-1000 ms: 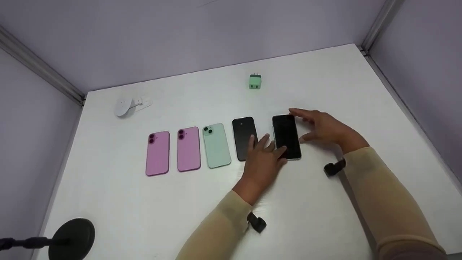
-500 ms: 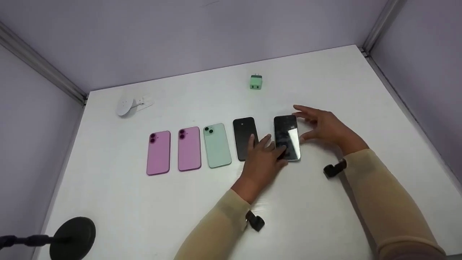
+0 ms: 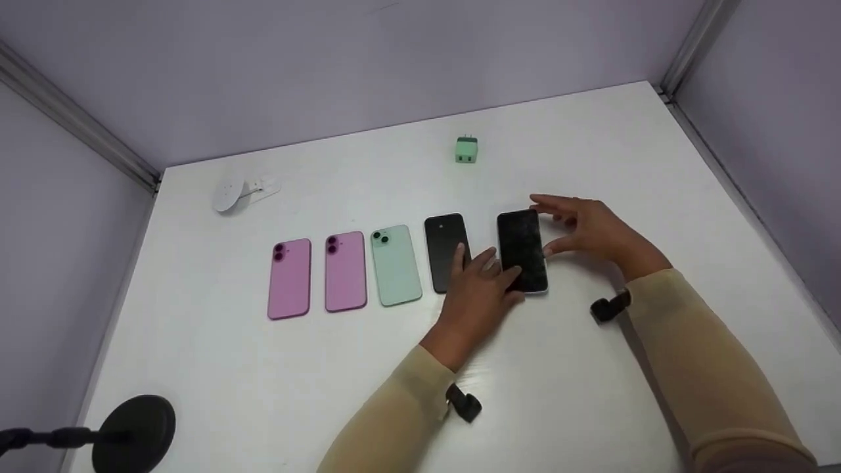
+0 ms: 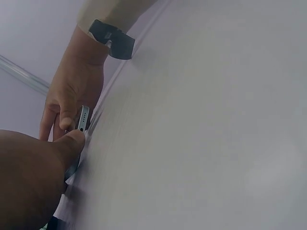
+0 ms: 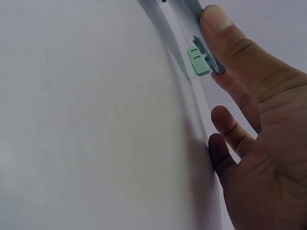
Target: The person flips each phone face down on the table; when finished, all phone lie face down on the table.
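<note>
A smartphone (image 3: pixel 519 238) with its dark screen facing up is at the right end of a row of phones. My left hand (image 3: pixel 477 301) holds its lower left part, index finger over the screen and thumb at the bottom edge. On the other side my right hand (image 3: pixel 594 231) holds it by the right edge, thumb low and index finger at the top corner. Seen from the left wrist, the phone's bottom edge (image 4: pixel 83 120) shows its speaker holes beside my left thumb. A black phone (image 3: pixel 445 243) lies face down, partly covered by my left fingers.
Left of the black phone lie a mint-green phone (image 3: pixel 397 269) and two pink phones, one nearer (image 3: pixel 345 276) and one at the far left (image 3: pixel 289 282). A green charger plug (image 3: pixel 466 151) stands behind. A white disc (image 3: pixel 228 196) lies back left; a black round stand (image 3: pixel 135 433) is front left.
The phone between my hands tilts slightly; a bright reflection crossed its screen half a second ago and is gone now. Both hands stay almost where they were.
</note>
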Motion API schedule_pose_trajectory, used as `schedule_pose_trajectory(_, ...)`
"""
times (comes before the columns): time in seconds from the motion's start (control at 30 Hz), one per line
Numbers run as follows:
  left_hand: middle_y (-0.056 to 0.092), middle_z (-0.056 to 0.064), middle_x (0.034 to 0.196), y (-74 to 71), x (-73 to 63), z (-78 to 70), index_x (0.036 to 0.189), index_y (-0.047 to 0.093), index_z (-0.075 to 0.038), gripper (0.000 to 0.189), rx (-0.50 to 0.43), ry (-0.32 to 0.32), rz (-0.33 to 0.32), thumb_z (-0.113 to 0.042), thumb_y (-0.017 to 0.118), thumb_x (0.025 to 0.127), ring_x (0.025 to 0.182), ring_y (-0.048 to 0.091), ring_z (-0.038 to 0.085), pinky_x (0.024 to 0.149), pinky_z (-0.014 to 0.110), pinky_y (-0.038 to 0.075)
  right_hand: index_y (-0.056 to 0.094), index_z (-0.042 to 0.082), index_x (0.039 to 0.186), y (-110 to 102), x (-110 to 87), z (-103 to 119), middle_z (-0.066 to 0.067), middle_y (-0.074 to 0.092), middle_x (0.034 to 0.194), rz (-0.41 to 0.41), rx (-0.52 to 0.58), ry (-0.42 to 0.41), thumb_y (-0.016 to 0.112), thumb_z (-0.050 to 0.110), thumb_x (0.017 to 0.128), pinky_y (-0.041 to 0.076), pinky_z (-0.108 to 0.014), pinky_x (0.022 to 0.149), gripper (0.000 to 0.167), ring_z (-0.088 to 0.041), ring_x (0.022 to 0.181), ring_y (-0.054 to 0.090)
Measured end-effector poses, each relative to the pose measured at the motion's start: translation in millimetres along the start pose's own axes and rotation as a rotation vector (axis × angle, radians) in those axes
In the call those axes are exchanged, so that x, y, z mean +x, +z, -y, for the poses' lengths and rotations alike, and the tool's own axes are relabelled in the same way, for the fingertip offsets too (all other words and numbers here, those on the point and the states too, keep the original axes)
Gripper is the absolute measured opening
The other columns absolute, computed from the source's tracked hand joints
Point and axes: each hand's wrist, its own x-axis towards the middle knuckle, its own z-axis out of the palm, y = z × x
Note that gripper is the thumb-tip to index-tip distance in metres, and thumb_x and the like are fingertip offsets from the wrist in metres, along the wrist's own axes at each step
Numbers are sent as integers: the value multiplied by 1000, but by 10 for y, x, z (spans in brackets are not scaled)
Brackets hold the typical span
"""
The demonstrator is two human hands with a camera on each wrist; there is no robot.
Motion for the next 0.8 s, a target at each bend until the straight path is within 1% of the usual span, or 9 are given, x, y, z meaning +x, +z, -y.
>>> schedule_pose_trajectory(0.13,72,2,147,0,-25,5,151,66,-27,51,-47,-3,-8,-55,59,109,158,47,20,136,63,18,47,29,167,12,-20,0,-5,59,163,-5,32,-14,96,23,85,46,-58,116,96,-36,137,58)
schedule_pose_trajectory(0.23,71,2,148,6,-35,10,152,64,-25,52,-74,-5,-18,-53,60,109,159,46,20,136,62,16,47,31,167,8,-8,26,-5,60,162,-14,53,-27,96,25,84,45,-60,118,97,-37,138,58)
schedule_pose_trajectory(0.33,72,1,147,18,-35,13,152,62,-23,51,-93,-3,-22,-52,59,110,160,45,19,137,61,14,47,33,167,-5,14,62,-3,61,161,-22,48,-43,97,28,83,44,-62,117,98,-38,137,59)
schedule_pose_trajectory(0.4,72,1,147,29,-34,14,153,61,-22,51,-104,-1,-23,-51,58,111,160,45,20,137,61,14,48,35,166,-12,23,87,0,62,160,-30,35,-40,97,29,82,44,-62,117,97,-37,137,59)
schedule_pose_trajectory(0.5,71,3,148,35,-41,13,154,62,-22,50,-114,0,-18,-49,57,112,159,45,22,136,62,15,48,36,166,-22,27,124,0,63,159,-30,8,-36,97,31,82,45,-63,114,97,-37,135,59)
schedule_pose_trajectory(0.6,70,5,149,38,-49,16,155,62,-23,51,-116,-7,-11,-50,56,112,159,46,24,136,62,16,49,34,166,-13,30,142,-3,63,159,-26,6,-27,97,31,83,45,-63,113,96,-38,135,58)
schedule_pose_trajectory(0.8,71,4,149,30,-52,29,155,63,-21,51,-160,-24,-16,-49,57,112,159,46,23,136,62,15,51,29,165,42,70,151,-5,63,158,-39,70,-29,96,28,85,44,-62,114,91,-38,135,56)
